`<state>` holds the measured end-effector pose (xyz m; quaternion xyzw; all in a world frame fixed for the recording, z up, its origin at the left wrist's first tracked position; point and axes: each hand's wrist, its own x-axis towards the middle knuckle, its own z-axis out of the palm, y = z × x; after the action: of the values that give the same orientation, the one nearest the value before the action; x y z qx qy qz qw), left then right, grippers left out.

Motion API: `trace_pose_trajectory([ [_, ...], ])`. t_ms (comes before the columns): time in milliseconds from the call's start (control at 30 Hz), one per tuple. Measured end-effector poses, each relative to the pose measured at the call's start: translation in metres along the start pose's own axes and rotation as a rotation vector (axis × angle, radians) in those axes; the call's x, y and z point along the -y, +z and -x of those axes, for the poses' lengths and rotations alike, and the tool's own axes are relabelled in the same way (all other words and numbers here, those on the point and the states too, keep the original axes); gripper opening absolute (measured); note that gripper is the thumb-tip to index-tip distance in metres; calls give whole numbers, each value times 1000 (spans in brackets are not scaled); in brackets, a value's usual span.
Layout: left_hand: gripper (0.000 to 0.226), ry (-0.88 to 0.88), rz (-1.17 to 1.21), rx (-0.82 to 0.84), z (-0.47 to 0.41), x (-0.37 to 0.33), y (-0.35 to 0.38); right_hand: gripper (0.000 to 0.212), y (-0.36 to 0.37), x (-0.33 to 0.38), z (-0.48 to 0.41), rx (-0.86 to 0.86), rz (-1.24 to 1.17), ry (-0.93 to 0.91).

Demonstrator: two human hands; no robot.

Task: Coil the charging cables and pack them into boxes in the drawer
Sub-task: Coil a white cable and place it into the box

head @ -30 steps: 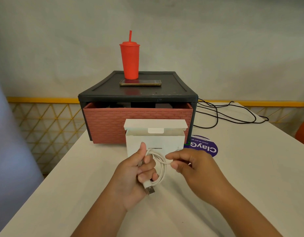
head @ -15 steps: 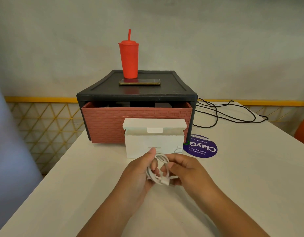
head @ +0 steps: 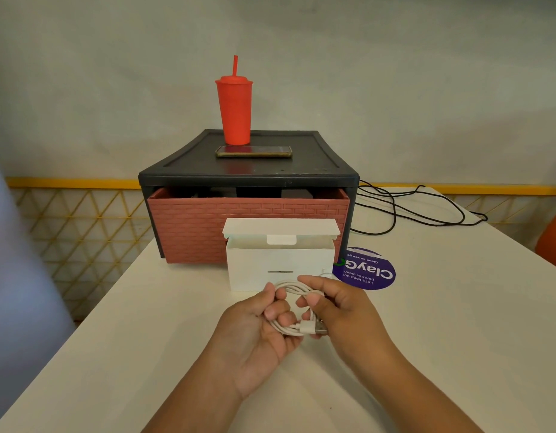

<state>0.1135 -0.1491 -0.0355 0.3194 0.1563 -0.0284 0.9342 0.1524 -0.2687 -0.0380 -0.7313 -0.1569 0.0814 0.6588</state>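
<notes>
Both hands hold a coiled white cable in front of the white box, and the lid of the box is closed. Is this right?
Not fully. In the head view the left hand and right hand do hold the coiled white cable in front of the white box, but the lid stands open, flipped up at the back.

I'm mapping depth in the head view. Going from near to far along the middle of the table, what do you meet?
Hands holding the coiled white cable → open white box → brick-pattern drawer → phone → red cup → wall.
</notes>
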Motion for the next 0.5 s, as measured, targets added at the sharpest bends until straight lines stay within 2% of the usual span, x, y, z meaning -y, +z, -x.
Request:
trace_pose_trajectory([
  [233, 30, 182, -205, -57, -1, 5, 2, 27, 0, -3, -2, 49, -12, 82],
  [500, 30, 211, -328, -69, -4, 10, -1, 33, 4, -10, -1, -21, 95, 63],
])
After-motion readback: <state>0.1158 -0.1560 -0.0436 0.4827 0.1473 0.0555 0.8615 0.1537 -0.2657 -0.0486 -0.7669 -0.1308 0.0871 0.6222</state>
